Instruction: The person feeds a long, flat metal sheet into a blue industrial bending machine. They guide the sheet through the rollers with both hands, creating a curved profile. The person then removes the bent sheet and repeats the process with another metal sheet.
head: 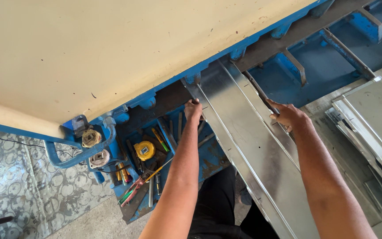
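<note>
Steel channel, two hands gripping

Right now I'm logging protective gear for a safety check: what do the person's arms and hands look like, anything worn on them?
Both arms are bare to the frame's edge: no sleeves show. The left hand and right hand wear no gloves, and no watch, ring or bracelet shows. The fingers are uncovered.

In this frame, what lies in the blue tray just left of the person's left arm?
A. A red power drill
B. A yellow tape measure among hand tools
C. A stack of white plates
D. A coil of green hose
B: a round yellow tape measure sits in the blue tray with pliers and other hand tools, left of the left hand, which grips one edge of the metal sheet while the right hand grips the other.
</note>
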